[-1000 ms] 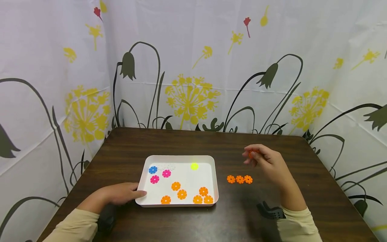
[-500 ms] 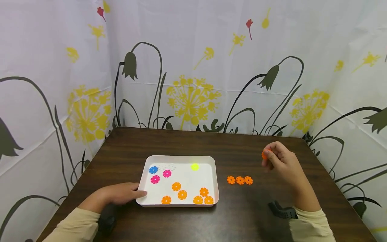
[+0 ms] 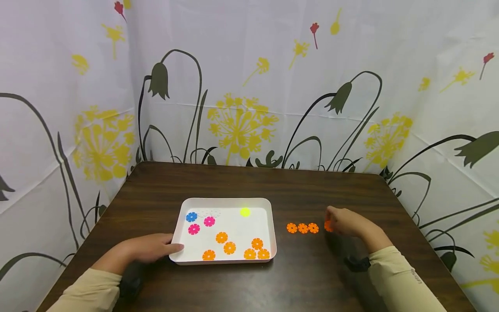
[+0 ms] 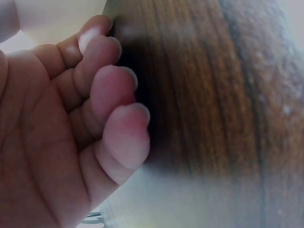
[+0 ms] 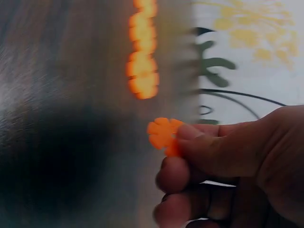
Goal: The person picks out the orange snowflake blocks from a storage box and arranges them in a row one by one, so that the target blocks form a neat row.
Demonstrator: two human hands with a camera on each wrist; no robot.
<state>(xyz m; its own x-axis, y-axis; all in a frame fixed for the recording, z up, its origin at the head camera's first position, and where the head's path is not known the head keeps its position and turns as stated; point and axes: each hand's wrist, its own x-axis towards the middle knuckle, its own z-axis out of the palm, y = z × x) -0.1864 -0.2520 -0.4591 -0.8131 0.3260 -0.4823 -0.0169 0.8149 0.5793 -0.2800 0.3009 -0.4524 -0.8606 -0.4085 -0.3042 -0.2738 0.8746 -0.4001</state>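
My right hand (image 3: 347, 222) pinches an orange notched disc (image 5: 161, 134) between thumb and fingers, just right of a row of three like orange discs (image 3: 302, 228) on the table. The left hand (image 3: 150, 248) grips the left edge of a white tray (image 3: 222, 261), thumb over its rim; the left wrist view shows the other fingers curled by the tabletop. In the tray lie several orange discs (image 3: 229, 248), two pink discs (image 3: 209, 221), a blue disc (image 3: 191, 217), a yellow disc (image 3: 245, 212) and some faint clear pieces (image 3: 208, 213).
The brown wooden table (image 3: 234, 182) carries the tray left of centre. Behind it hangs a white curtain (image 3: 234, 43) printed with flowers. Dark straps with camera mounts (image 3: 356, 263) sit at the wrists, close above the tabletop.
My right hand first moved right with the orange disc, then came back left and down to the table beside the row. The left hand keeps its grip on the tray.
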